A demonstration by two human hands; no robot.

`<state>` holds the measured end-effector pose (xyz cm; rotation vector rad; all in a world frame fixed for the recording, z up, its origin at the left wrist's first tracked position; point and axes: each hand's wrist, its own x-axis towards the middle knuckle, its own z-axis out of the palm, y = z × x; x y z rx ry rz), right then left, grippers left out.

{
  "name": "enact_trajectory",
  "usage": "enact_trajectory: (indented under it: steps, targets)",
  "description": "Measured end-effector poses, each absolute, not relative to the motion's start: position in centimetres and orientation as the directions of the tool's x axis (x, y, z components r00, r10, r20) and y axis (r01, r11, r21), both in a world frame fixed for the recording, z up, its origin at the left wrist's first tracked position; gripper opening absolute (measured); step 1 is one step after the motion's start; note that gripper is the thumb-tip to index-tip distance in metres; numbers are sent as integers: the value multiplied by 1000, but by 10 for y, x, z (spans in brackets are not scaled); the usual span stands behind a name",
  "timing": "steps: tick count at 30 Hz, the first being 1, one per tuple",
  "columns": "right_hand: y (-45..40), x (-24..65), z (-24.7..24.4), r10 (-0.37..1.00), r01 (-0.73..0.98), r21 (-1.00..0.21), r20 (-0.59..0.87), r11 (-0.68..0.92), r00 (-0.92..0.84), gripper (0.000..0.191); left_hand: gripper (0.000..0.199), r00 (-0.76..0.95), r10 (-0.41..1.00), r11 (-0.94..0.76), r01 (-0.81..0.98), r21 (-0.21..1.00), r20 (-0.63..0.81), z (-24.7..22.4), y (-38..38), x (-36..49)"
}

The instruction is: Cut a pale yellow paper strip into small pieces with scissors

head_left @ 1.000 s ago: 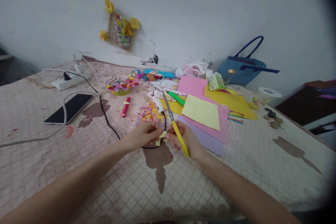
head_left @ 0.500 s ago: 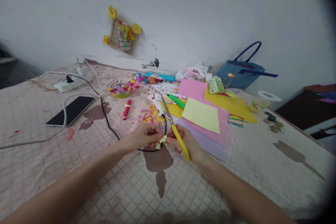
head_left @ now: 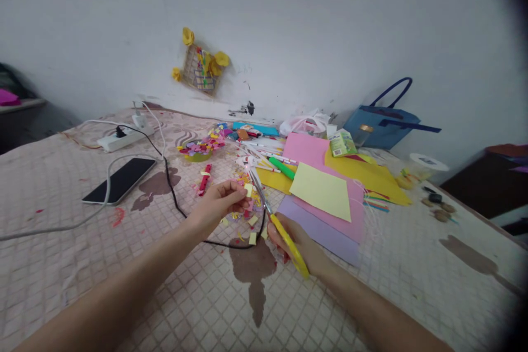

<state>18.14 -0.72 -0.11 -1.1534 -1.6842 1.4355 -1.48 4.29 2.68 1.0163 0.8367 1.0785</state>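
My left hand (head_left: 225, 198) pinches a small pale yellow piece of paper (head_left: 248, 189) between thumb and fingers. In my right hand (head_left: 291, 236) are scissors (head_left: 284, 228) with yellow handles, their blades pointing up and away beside that piece. Several more pale yellow paper pieces (head_left: 253, 238) lie on the tablecloth below and between my hands. Behind the blades rests a white glue gun (head_left: 246, 161), partly hidden, with a small light on it. Coloured paper scraps (head_left: 239, 176) are scattered around it.
Pale yellow sheet (head_left: 324, 190), pink and purple paper lie at the right, near a green marker (head_left: 282, 168). A rolled red strip (head_left: 205, 179) and a bowl of coloured bits (head_left: 200, 151) stand left of centre. A phone (head_left: 119, 180), power strip (head_left: 126, 137) and black cable (head_left: 171, 190) lie further left.
My hands have moved apart. The left hand has lifted a paper piece up beside the scissor blades, and several pale yellow pieces now show on the cloth. The camera view has shifted slightly.
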Motion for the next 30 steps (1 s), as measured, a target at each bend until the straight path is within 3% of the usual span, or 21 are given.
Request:
enact_trajectory:
  steps: [9,21,30]
  targets:
    - [-10,177,5,926,323,-939,-13,118,-377,26,17,167,985,26,-373,928,40,27,42,-14]
    - [-10,176,0,928,394,-888,90,239,-361,26,17,130,991,45,-458,888,17,26,39,-9]
    - [-11,177,2,938,413,-886,67,214,-341,28,17,113,994,47,-510,859,13,25,36,-5]
